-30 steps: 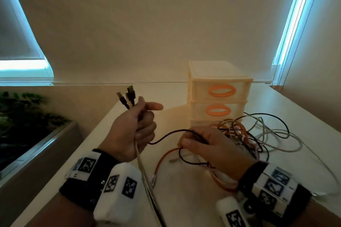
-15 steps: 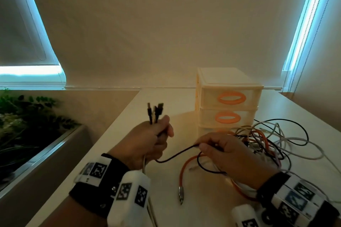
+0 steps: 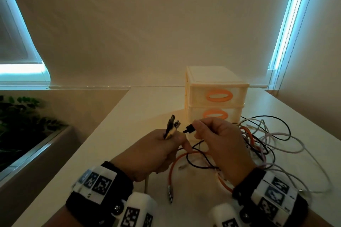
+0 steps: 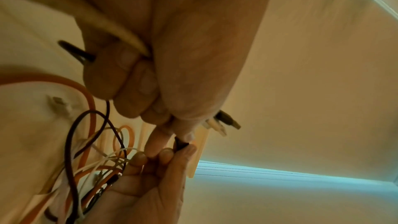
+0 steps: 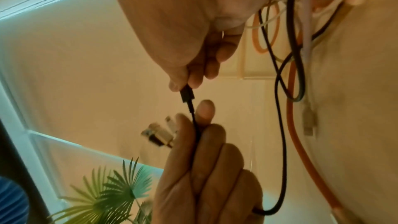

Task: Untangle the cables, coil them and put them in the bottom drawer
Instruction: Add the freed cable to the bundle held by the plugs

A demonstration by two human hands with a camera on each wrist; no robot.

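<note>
Behind everything is a plain cream wall w/ bright blue-white light down both sides, and a green plant (image 3: 22, 116) sits low on the left. A white table (image 3: 114, 134) fills the front.

On the table, at the back, stands a small drawer box (image 3: 215, 97) w/ orange oval handles. Two drawers show; the bottom drawer is hidden behind the hands and cables, so I can't tell if it is shut.

The left hand (image 3: 156, 153) is curled into a fist round a few cable ends. Their plugs (image 3: 171, 127) stick up out of the top of the fist (one black, one pale). A thick pale cable (image 4: 90, 16) runs out under the fist toward the wrist.

The right hand (image 3: 221, 145) is just beside the left one. Its thumb and first fingers pinch a small black plug (image 3: 189, 128), pointing it at the left hand. In the right wrist view, the thin black cable (image 5: 194, 125) goes from that plug down into the left fist, then loops out again below.

The rest of the cables (image 3: 262, 140) lie in a messy pile on the table, right in front of the drawer box and to its right: black, white, pale and orange ones, all mixed up. One orange cable (image 3: 175, 164) bends under the hands, and its metal tip (image 3: 169, 192) rests on the table near the left wrist.
</note>
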